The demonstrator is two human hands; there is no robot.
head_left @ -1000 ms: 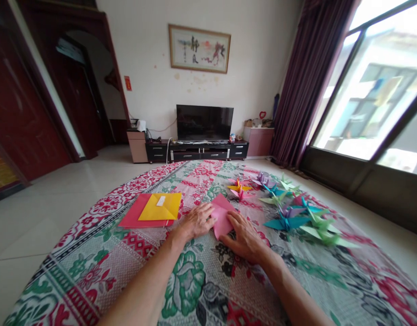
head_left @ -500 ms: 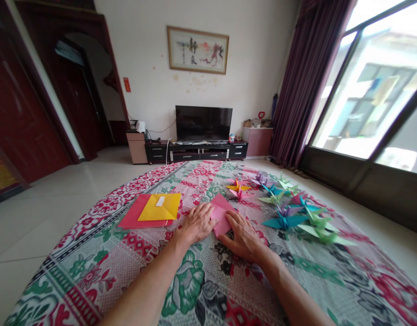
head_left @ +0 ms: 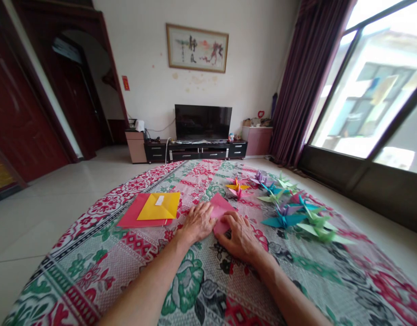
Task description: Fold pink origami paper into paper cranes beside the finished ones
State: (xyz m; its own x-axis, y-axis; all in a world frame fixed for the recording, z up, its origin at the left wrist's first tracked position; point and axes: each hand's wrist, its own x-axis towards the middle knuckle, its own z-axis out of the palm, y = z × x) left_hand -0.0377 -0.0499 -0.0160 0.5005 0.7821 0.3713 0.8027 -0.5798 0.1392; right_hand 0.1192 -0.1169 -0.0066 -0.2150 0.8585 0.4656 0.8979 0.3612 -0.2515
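Observation:
A folded pink paper (head_left: 219, 203) lies on the tablecloth between my hands, one corner pointing away from me. My left hand (head_left: 199, 222) grips its left edge, thumb and fingers close together on the paper. Over the lower right part, my right hand (head_left: 240, 233) has curled its fingers and thumb round the edge; this part is mostly hidden beneath them. To the left lie red paper sheets (head_left: 130, 217) with a yellow packet (head_left: 168, 207) of paper on top, bearing a white label. Several folded paper cranes stand to the right, including a blue crane (head_left: 285, 219) and an orange crane (head_left: 236, 185).
A flowered tablecloth (head_left: 184, 285) covers the round table. Green cranes (head_left: 319, 228) stand near its right side. Beyond the table are a television (head_left: 203, 122) on a low black cabinet (head_left: 157, 151), a purple curtain (head_left: 293, 90) and a window on the right.
My right hand's fingers have curled in and drawn together at the paper's edge, where they lay flatter before. My left hand stays in place.

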